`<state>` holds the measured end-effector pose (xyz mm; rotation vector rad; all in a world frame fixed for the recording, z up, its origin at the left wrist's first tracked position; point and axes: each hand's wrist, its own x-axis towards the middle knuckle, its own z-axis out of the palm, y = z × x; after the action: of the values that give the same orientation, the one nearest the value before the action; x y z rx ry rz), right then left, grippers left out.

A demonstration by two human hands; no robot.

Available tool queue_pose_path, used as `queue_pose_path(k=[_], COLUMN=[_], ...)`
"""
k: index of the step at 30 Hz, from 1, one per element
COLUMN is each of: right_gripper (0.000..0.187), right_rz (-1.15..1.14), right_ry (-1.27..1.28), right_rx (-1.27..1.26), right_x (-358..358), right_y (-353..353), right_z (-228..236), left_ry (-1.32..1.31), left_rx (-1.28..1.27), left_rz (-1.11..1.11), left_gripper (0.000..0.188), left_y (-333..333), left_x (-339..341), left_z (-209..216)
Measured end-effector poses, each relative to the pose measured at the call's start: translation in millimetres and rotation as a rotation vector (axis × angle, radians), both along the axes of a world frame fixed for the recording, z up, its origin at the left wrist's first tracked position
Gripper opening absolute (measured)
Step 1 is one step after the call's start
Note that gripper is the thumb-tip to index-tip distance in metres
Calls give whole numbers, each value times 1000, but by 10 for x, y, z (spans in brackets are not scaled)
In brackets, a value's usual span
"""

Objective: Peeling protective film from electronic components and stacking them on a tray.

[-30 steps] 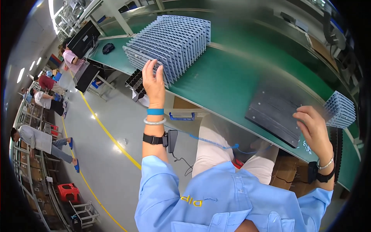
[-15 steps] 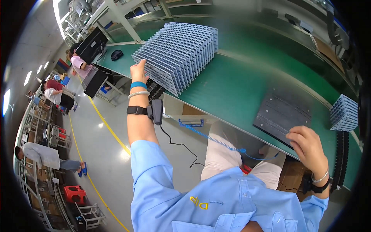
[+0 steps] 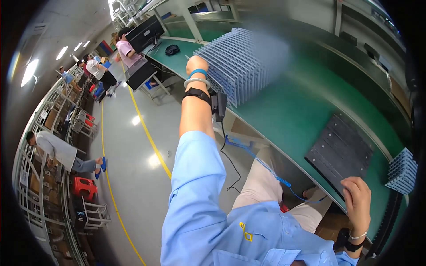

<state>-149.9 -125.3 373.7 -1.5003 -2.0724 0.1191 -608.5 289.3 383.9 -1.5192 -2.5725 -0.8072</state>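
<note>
At the near left end of a row of upright blue-grey circuit boards [image 3: 235, 66], my left hand [image 3: 196, 65] is closed. A thin edge pokes out beside its knuckles, seemingly the end board's corner; the fingertips are hidden behind the hand. The boards stand on edge, closely spaced, on the green bench. My right hand [image 3: 357, 197] hovers by the front edge of the bench, fingers loosely bent, with nothing visible in it. Just beyond it lies a flat black plate [image 3: 341, 144] with small round fasteners.
A smaller blue-grey stack of boards [image 3: 403, 170] stands at the far right of the green bench [image 3: 284, 115]. Below the bench edge hangs a coiled blue cord [image 3: 266, 166]. A black mouse [image 3: 172, 49] and a monitor [image 3: 144, 34] are at the far left. Several people are across the aisle.
My view has turned left, so the scene shifts rightward. My left hand has gone from spread fingers to closed at the boards' end. My right hand has drawn back slightly from the black plate.
</note>
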Motion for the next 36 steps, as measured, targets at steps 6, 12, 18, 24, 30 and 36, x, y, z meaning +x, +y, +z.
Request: queue_pose_path(k=[6,12,18,24,30,36], right_gripper=[17,19,28,52,49,36], right_rz=[-82,-7,-27,-47,-217,-488], right_ry=[132,192,288,849,814,810], right_rx=[-58,-102,-49,-88,-131,-251], right_x=[322,541,735,484,746,838], right_y=[-197,-200,-171,170,-264,-615], right_z=[-50,-14,-49,342,97,-209], left_ry=[59,269,243,-156,121,209], left_rx=[133,441,543,359,200,221], left_rz=[38,-171,-679,-1176,-1930,-2110], left_gripper=[25,28,29,27,29,36], left_y=[-135,-1036,-2044,-2487,-2614,-2760], left_x=[-116,-874,145,1391,2832,3396], left_z=[446,1005,1479,1191,554,271])
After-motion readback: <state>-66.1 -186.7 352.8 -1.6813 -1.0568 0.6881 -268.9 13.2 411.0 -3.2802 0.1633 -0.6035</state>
